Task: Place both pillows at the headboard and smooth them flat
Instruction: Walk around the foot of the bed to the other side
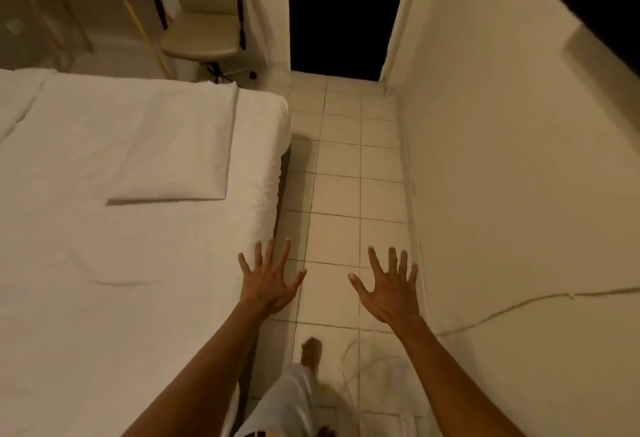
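Two hands hang spread and empty: the left hand over the bed's near edge, the right hand above the tiled floor. One white pillow lies flat on the bed, ahead and left of the left hand.

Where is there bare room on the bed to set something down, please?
The bed is bare between the pillow and the left hand, out to its near edge. The far end is crowded: that pillow fills it, with another at the frame's left edge.
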### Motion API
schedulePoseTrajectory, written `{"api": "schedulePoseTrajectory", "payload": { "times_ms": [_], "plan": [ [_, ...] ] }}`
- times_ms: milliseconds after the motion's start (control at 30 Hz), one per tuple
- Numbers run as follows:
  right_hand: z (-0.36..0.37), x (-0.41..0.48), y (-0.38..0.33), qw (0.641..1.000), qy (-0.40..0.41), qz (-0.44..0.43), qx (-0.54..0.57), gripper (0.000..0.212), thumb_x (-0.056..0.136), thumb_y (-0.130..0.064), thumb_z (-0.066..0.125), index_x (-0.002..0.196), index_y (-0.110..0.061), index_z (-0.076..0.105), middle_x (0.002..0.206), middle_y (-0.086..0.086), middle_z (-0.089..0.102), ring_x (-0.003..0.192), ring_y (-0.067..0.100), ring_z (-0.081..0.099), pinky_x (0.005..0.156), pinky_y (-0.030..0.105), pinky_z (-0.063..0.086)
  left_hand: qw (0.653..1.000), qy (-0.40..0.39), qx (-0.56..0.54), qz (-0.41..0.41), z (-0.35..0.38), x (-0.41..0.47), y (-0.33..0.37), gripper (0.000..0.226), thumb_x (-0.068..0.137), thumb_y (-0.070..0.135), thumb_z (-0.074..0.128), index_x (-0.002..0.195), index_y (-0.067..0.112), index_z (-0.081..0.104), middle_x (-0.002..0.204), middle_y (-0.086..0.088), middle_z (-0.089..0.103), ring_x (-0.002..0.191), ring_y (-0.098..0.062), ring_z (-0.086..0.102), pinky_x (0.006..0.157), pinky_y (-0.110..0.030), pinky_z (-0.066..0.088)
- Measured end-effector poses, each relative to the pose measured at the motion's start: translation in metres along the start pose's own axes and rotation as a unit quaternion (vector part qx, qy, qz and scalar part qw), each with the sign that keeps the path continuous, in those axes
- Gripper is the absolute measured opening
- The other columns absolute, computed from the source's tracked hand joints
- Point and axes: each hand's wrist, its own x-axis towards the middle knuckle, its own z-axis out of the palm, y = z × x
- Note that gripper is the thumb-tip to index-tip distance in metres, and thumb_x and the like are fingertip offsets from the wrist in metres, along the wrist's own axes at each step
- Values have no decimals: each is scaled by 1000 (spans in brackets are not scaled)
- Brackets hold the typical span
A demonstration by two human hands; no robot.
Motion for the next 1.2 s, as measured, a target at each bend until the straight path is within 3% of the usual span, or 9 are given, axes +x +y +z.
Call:
{"api": "schedulePoseTrajectory", "payload": {
  "times_ms": [300,433,600,867,1200],
  "plan": [
    [-69,197,1,999,-19,-25,-21,87,89,-80,15,159,-31,-2,166,20,-3,152,40,-13,121,59,-7,999,-29,-3,-38,-51,169,18,83,86,76,6,153,32,-17,164,-10,-15,149,-36,-15,114,-65,-10],
    [-111,280,-5,999,7,-31,-14,87,89,-80,15,159,-31,-1,166,19,-2,152,39,-12,121,60,-6,999,-5,-14,-42,-91,247,28,83,86,76,7,154,33,-15,164,-10,-12,149,-36,-14,114,-67,-8],
    [-152,378,-5,999,6,-40,-8,86,90,-79,15,159,-31,-2,166,19,-4,152,39,-14,121,59,-8,999,11,-19,-42,-131,336,37,88,79,79,-2,153,33,-17,164,-9,-14,149,-36,-15,113,-66,-10],
    [-204,563,-7,996,1,-87,-26,87,89,-79,15,159,-31,-2,166,20,-3,152,40,-13,121,58,-8,993,13,-20,-112,-172,493,48,97,70,80,-12,154,32,-15,164,-11,-14,149,-37,-14,113,-66,-11],
    [-286,775,-39,981,-35,-178,-73,85,90,-78,18,159,-32,-2,167,18,-3,152,38,-12,121,56,-7,965,65,-139,-211,-242,674,71,110,58,85,-26,155,35,-11,164,-9,-14,149,-34,-16,114,-65,-11]
  ]
}}
